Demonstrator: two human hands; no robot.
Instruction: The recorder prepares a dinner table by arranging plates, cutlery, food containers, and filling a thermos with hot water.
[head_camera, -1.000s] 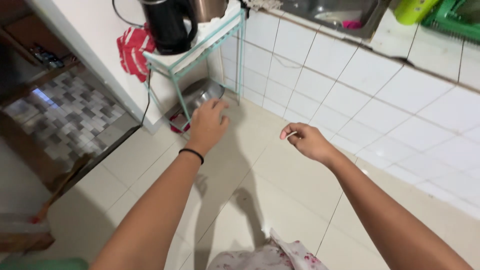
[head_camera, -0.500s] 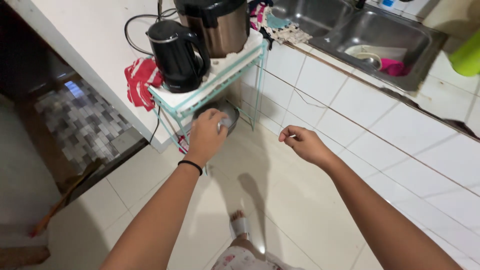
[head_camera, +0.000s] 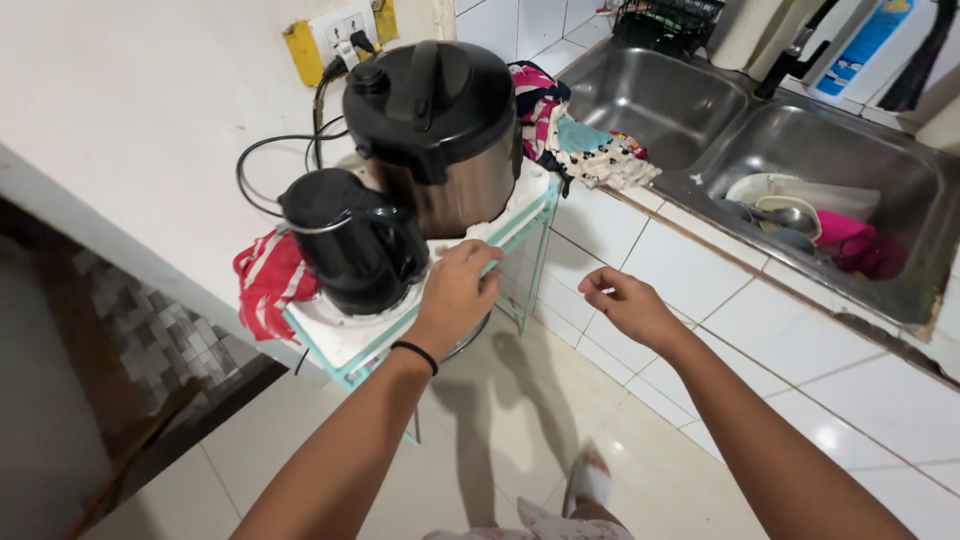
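My left hand (head_camera: 455, 295), with a black band on the wrist, grips the front edge of a small teal-framed stand (head_camera: 340, 345) with a white top. It is right beside a black electric kettle (head_camera: 350, 240) on that stand. A steel cooker with a black lid (head_camera: 440, 140) stands behind the kettle. My right hand (head_camera: 625, 305) hangs in the air to the right of the stand, in front of the white tiled counter face (head_camera: 700, 270). Its fingers are loosely curled and hold nothing.
A red striped cloth (head_camera: 265, 285) hangs at the stand's left. Cords run to a yellow-framed wall socket (head_camera: 345, 30). A double steel sink (head_camera: 640, 95) holds dishes (head_camera: 790, 205) in the right basin. Colourful cloths (head_camera: 565, 135) lie by the sink. My sandalled foot (head_camera: 590, 480) is on the tiled floor.
The view has risen from the floor to the stand's top. My left hand moved up from the metal pot under the stand to the top's edge. My right hand stayed hovering alongside.
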